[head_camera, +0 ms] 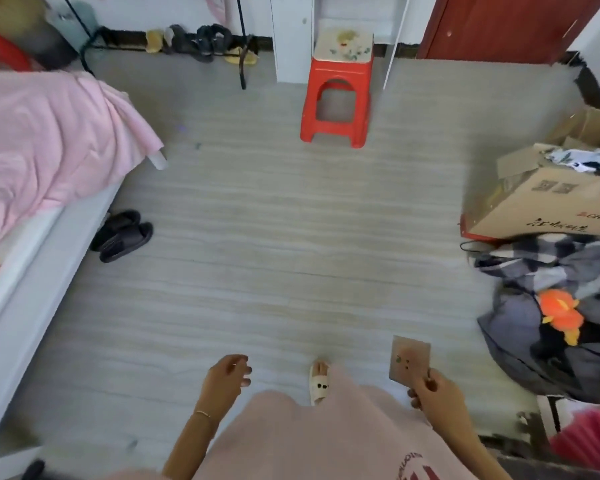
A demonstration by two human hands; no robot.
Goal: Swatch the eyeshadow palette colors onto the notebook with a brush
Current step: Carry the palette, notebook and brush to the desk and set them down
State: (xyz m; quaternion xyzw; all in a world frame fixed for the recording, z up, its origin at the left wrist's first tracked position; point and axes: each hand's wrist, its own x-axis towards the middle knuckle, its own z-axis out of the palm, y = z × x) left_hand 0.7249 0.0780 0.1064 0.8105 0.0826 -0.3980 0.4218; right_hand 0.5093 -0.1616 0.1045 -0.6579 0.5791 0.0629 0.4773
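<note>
While palette [409,358] is pinched upright at lower edge by right hand [433,393], left hand [227,375] is kept loosely curled, empty; notebook, brush unseen.

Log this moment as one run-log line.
stage: walking, swatching not begun | right hand: holds brown notebook | left hand: fingers loosely curled, holding nothing | brush, palette: not visible | ahead: red stool

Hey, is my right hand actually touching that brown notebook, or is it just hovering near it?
Touching. The head view shows the right hand gripping the brown notebook by its lower corner, thumb on the cover, holding it upright above the floor.
</note>
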